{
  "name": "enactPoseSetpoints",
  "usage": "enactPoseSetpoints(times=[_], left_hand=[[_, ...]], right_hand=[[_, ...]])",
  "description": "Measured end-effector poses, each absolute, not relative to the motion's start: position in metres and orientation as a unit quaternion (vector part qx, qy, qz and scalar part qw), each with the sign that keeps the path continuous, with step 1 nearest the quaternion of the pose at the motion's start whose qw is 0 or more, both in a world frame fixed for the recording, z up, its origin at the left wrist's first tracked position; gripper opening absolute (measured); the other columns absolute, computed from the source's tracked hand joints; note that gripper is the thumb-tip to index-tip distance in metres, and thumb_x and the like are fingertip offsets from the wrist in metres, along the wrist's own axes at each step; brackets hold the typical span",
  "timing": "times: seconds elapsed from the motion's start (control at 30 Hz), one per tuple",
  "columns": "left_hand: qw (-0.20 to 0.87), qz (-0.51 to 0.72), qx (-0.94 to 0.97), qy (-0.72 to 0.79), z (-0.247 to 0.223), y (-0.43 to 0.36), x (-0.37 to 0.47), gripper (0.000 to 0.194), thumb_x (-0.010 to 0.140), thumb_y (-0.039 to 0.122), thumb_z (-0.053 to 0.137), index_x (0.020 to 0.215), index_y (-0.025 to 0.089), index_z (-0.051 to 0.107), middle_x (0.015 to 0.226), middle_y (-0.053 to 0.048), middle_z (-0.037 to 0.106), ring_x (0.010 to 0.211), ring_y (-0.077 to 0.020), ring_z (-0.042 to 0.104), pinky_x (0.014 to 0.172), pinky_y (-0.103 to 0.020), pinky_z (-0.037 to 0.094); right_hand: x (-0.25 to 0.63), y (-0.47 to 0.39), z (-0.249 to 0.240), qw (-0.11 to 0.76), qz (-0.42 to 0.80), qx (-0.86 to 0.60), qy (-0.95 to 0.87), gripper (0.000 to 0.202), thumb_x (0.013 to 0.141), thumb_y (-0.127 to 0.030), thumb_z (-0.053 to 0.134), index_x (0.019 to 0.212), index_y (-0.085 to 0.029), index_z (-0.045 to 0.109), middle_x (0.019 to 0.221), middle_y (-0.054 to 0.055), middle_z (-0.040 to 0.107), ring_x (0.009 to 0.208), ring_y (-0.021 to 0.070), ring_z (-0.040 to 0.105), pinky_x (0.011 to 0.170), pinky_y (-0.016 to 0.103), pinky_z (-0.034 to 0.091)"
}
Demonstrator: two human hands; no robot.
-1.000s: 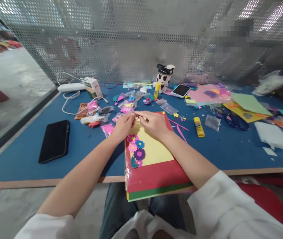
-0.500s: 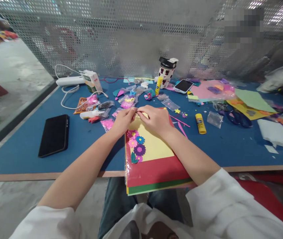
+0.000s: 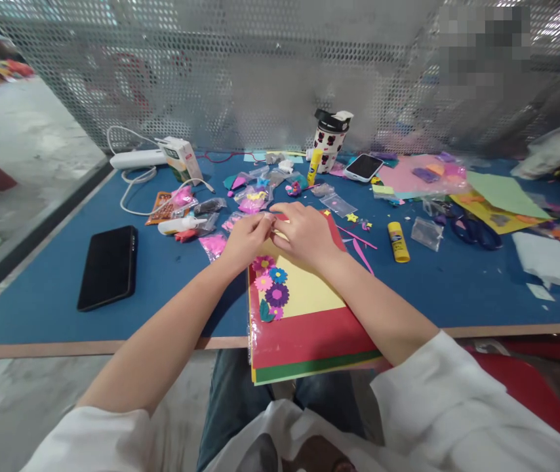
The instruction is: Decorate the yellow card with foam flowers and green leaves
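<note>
My left hand [image 3: 246, 241] and my right hand [image 3: 304, 237] meet fingertip to fingertip over the upper end of a yellow sheet [image 3: 309, 292]. Both are closed in a pinch; whatever is between the fingers is too small to make out. Several flower cut-outs [image 3: 276, 295], pink, blue and purple, run down the sheet's left side, with a green leaf [image 3: 266, 311] at the bottom. Beneath the yellow sheet lies a red sheet [image 3: 304, 341], on top of a stack of coloured paper that overhangs the table's front edge.
On the blue table [image 3: 201, 308], a black tablet [image 3: 107, 267] lies left and a glue stick [image 3: 398, 242] right. Scissors [image 3: 477, 233] rest among paper scraps farther right. Small bags [image 3: 214, 246], a phone [image 3: 363, 168] and a patterned cup [image 3: 329, 141] sit beyond my hands.
The fingers of my right hand have shifted slightly and curl closer over the left fingertips. The flowers and the paper stack stay in place.
</note>
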State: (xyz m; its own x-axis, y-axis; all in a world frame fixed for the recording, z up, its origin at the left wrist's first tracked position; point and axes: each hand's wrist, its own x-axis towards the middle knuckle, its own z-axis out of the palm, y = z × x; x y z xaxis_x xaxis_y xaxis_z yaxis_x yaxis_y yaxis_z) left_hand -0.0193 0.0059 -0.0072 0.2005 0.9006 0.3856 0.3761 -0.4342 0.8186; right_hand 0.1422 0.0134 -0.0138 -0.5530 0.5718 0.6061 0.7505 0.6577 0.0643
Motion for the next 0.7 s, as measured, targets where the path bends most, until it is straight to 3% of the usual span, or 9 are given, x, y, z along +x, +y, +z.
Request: enactPoseSetpoints(times=[0.1, 0.17, 0.27, 0.33, 0.47, 0.6, 0.7], left_hand=[[0.280, 0.471, 0.717, 0.431, -0.007, 0.007, -0.022, 0.050, 0.096, 0.048, 0.037, 0.055, 0.020, 0.039, 0.050, 0.003, 0.039, 0.049, -0.0116, 0.039, 0.051, -0.026, 0.034], [0.262, 0.492, 0.717, 0.418, -0.006, 0.007, -0.025, 0.049, 0.097, 0.048, 0.032, 0.059, 0.020, 0.044, 0.055, 0.001, 0.047, 0.056, -0.0133, 0.048, 0.059, -0.027, 0.042], [0.202, 0.533, 0.712, 0.410, -0.003, 0.011, -0.030, 0.030, 0.091, 0.047, 0.049, 0.084, 0.020, 0.058, 0.091, -0.006, 0.064, 0.090, -0.0186, 0.059, 0.086, -0.032, 0.045], [0.161, 0.514, 0.731, 0.419, -0.001, 0.015, -0.034, 0.028, 0.082, 0.041, 0.065, 0.102, 0.021, 0.061, 0.112, -0.008, 0.064, 0.107, -0.0215, 0.056, 0.097, -0.035, 0.040], [0.159, 0.441, 0.762, 0.446, -0.003, 0.020, -0.037, 0.014, 0.083, 0.031, 0.065, 0.091, 0.021, 0.069, 0.093, -0.004, 0.072, 0.090, -0.0195, 0.064, 0.089, -0.032, 0.045], [0.161, 0.457, 0.744, 0.460, -0.005, 0.016, -0.034, 0.015, 0.085, 0.031, 0.063, 0.091, 0.020, 0.071, 0.089, -0.003, 0.073, 0.084, -0.0175, 0.066, 0.080, -0.029, 0.048], [0.169, 0.454, 0.743, 0.461, -0.005, 0.013, -0.032, 0.018, 0.084, 0.033, 0.065, 0.094, 0.020, 0.071, 0.085, -0.002, 0.073, 0.079, -0.0164, 0.066, 0.076, -0.027, 0.048]], right_hand=[[0.145, 0.013, -0.012, 0.319, -0.099, -0.359, -0.872, 0.023, 0.095, -0.029, 0.048, 0.106, -0.020, 0.066, 0.114, 0.006, 0.069, 0.097, 0.0212, 0.058, 0.073, 0.033, 0.039], [0.146, 0.012, -0.010, 0.345, -0.049, -0.360, -0.865, 0.024, 0.097, -0.032, 0.045, 0.103, -0.021, 0.066, 0.108, 0.005, 0.071, 0.093, 0.0197, 0.060, 0.075, 0.032, 0.040], [0.148, 0.011, -0.009, 0.386, 0.036, -0.374, -0.843, 0.024, 0.098, -0.032, 0.044, 0.097, -0.023, 0.066, 0.099, 0.003, 0.071, 0.091, 0.0180, 0.060, 0.078, 0.031, 0.041], [0.149, 0.012, -0.010, 0.411, 0.094, -0.363, -0.831, 0.021, 0.097, -0.030, 0.045, 0.095, -0.024, 0.066, 0.099, 0.002, 0.071, 0.094, 0.0174, 0.061, 0.081, 0.030, 0.043], [0.148, 0.018, -0.018, 0.438, 0.211, -0.365, -0.794, 0.014, 0.092, -0.031, 0.052, 0.099, -0.024, 0.062, 0.099, 0.002, 0.071, 0.095, 0.0176, 0.065, 0.083, 0.032, 0.048], [0.146, 0.022, -0.022, 0.484, 0.308, -0.377, -0.727, 0.033, 0.087, -0.038, 0.059, 0.117, -0.023, 0.055, 0.100, 0.005, 0.072, 0.087, 0.0177, 0.069, 0.079, 0.033, 0.052], [0.147, 0.023, -0.020, 0.485, 0.288, -0.390, -0.728, 0.024, 0.087, -0.038, 0.059, 0.105, -0.023, 0.066, 0.097, 0.005, 0.074, 0.082, 0.0170, 0.069, 0.077, 0.032, 0.052]])
